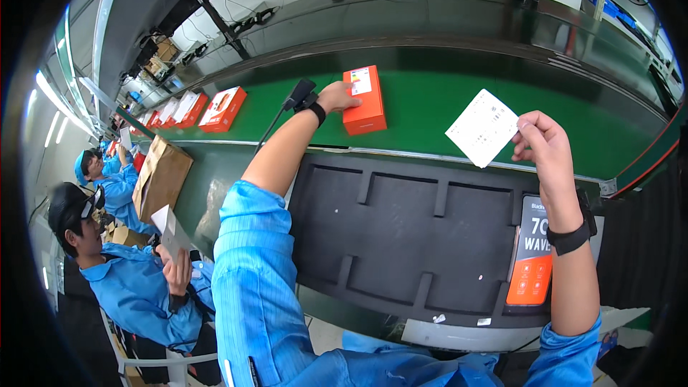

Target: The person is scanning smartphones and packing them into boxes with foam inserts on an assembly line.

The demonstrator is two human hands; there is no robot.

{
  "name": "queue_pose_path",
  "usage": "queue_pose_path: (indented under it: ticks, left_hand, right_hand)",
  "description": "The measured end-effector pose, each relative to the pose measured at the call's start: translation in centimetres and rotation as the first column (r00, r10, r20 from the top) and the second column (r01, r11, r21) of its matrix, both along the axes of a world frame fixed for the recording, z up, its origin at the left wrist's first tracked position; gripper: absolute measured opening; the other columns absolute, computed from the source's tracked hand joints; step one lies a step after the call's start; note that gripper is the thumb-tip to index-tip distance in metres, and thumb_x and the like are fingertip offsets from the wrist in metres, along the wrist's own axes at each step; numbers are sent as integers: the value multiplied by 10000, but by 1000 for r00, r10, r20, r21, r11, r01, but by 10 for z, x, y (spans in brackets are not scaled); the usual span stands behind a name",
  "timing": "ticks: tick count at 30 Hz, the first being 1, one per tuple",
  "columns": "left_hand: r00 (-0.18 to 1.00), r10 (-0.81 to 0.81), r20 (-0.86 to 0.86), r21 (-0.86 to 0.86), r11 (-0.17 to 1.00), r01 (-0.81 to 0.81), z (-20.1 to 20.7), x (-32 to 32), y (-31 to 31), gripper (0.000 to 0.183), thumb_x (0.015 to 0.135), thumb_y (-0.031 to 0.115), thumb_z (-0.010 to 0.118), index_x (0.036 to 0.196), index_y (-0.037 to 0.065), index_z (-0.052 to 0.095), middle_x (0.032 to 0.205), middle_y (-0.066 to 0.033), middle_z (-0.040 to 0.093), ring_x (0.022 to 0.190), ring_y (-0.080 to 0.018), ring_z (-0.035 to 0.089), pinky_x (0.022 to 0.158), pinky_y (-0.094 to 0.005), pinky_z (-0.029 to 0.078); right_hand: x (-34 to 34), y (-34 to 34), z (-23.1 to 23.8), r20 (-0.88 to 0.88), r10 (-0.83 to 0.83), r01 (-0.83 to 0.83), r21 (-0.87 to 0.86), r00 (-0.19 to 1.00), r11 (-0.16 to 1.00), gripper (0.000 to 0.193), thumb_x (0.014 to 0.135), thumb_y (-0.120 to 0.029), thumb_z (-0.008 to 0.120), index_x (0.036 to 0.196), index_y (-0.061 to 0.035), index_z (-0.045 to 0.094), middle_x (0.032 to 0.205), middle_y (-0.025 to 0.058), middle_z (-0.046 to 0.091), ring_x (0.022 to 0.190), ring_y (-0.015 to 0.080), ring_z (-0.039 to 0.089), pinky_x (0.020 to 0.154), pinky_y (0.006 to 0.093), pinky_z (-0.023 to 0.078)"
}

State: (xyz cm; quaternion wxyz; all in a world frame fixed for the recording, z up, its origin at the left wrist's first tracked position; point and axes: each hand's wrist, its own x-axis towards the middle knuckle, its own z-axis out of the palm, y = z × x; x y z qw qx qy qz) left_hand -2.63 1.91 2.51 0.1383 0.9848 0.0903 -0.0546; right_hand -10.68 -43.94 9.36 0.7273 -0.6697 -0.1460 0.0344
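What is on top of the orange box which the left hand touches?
The orange box bears a white label near its far end. Whatever lies beneath the left hand is covered.

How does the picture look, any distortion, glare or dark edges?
In the head view, fisheye distortion bows the far edge of the green surface, and black fills the corners; also in the head view, the ceiling lights at far left glare white; again in the head view, the white card in the right hand looks bright, its print small.

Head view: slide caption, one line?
Left hand on orange box, green belt beneath; right hand holding white sheet.
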Motion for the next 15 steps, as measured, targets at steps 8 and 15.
queue_pose_path:
  ticks: [8,15]
  left_hand:
    - [914,-370,169,-893,335,301,62,-113,-221,386,843,158,700,1162,-37,605,1031,-95,678,931,-146,637,837,-288,501]
    - [759,138,636,-611,691,386,13,-44,-167,149,791,98,627,814,-49,639,713,-149,653,683,-229,636,640,-371,503]
  right_hand:
    - [16,-1,-34,104,191,-176,-137,976,975,159,919,-190,573,884,-35,588,751,-10,557,616,70,527,539,211,437]
    - [8,-16,-40,63,76,-70,-97,995,993,199,952,-209,529,1063,-51,576,748,-45,511,551,15,436,500,161,355]
